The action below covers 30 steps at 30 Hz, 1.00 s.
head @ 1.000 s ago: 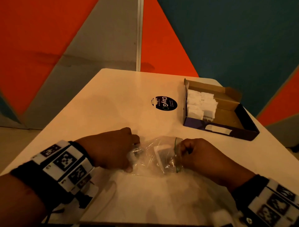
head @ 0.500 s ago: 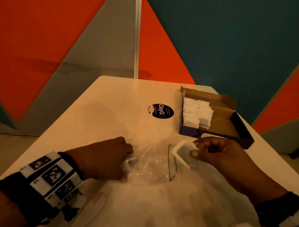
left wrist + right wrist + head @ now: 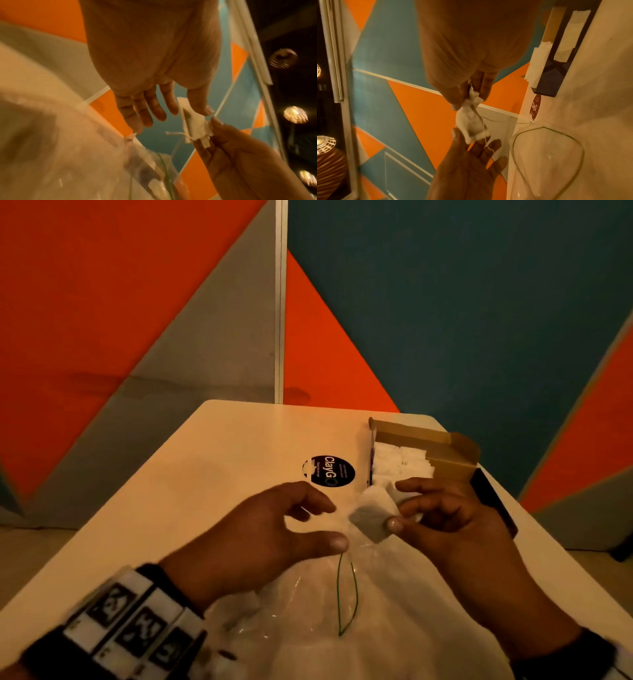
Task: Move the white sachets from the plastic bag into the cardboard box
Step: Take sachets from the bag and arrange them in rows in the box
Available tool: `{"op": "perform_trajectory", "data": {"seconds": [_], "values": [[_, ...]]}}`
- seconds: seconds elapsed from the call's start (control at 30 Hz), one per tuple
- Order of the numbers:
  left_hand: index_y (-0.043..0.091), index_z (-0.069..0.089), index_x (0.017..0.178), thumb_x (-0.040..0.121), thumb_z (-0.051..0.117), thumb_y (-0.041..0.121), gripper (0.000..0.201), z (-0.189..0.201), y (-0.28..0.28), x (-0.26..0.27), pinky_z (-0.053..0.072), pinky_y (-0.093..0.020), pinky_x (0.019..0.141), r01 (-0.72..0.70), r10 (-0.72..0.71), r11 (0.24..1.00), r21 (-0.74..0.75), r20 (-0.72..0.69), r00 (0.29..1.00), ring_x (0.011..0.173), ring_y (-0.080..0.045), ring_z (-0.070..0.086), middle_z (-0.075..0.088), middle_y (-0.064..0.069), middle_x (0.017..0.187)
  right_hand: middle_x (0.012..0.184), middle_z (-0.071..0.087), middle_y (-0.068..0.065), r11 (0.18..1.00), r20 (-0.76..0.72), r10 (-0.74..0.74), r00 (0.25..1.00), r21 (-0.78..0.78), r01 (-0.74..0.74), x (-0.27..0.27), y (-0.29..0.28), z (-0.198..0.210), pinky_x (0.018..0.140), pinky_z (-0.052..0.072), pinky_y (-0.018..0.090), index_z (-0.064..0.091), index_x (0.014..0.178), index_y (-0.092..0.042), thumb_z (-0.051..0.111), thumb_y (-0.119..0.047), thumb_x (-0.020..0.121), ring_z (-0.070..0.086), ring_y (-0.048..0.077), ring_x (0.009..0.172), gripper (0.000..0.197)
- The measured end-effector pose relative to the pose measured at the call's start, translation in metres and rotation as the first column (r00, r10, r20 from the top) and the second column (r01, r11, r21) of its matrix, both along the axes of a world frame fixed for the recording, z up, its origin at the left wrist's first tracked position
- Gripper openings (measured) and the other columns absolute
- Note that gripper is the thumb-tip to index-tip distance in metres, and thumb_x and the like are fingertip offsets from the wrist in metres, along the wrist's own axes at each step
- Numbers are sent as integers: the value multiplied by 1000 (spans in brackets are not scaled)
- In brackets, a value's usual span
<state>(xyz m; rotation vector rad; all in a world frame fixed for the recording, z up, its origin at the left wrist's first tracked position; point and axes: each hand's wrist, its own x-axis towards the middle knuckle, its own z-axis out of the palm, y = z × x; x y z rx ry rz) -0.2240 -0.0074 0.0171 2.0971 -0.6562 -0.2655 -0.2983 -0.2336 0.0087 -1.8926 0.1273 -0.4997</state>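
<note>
Pinching a white sachet above the plastic bag, right hand, left hand slack-fingered just beside it

Clear, glossy plastic bag at 6 o'clock; matt paper sachet; brown cardboard box at 2 o'clock; smooth table.

Near end of cardboard box is hidden behind right hand. Contents of plastic bag are blurred, uncountable. Both forearms are cut off by frame edge.
</note>
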Motion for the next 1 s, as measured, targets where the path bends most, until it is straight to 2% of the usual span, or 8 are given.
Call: {"op": "perform_trajectory", "data": {"seconds": [0.13,0.2,0.33,0.5,0.63,0.77,0.87,1.0], "values": [[17,72,90,77,79,29,19,-20,-31,-3,52,-24,66,-119,43,930,-348,-219,975,77,-13,67,74,-3,88,102,68,-26,994,35,20,999,102,-23,1,10,-4,64,51,9,79,75,-35,71,-40,60,62,-9,95,17],[8,72,85,78,77,16,12,-28,-34,1,51,-30,68,-181,61,885,-429,-277,959,74,-19,65,73,-12,83,99,69,-26,990,25,4,1000,139,-8,2,9,-6,68,51,13,78,80,-33,74,-31,69,64,-8,91,12],[9,71,81,73,76,19,14,-30,-27,11,49,-31,63,-279,106,819,-502,-345,933,66,-16,63,70,-7,74,83,68,-33,966,-5,-14,1000,258,15,6,2,-16,54,50,7,68,94,-25,74,-2,79,65,-14,78,28],[14,73,80,85,73,16,5,-34,-19,15,51,-36,65,-300,210,869,-394,-255,944,68,-15,64,73,-4,76,88,72,-14,915,-54,-33,998,400,52,13,5,-24,70,56,27,62,102,-25,73,14,73,70,15,90,50],[19,75,79,81,77,15,5,-26,-21,10,51,-35,68,-269,192,882,-387,-226,955,70,-14,67,74,-5,78,95,67,-12,869,-70,59,996,494,-17,14,15,-20,64,52,20,62,108,-29,70,18,74,64,10,91,58],[29,73,87,77,81,19,16,-2,-19,3,54,-32,74,-119,90,952,-282,-114,989,72,-11,69,73,-4,77,99,68,-19,962,-85,78,993,266,-53,18,15,-14,65,54,18,59,108,-46,71,10,78,66,3,90,65],[39,68,99,80,79,26,25,21,-18,4,55,-31,77,26,-26,998,-55,4,1000,76,-6,69,73,6,80,104,67,-25,991,-113,135,984,20,-134,18,15,-4,63,54,14,43,125,-52,72,3,81,66,-1,92,76],[40,65,113,84,76,32,32,37,-22,9,51,-24,70,96,-99,988,122,22,995,74,-1,67,73,10,84,109,54,-30,888,-144,159,977,-412,-205,15,27,13,65,55,13,12,134,-64,73,-9,83,64,0,88,96]]}}
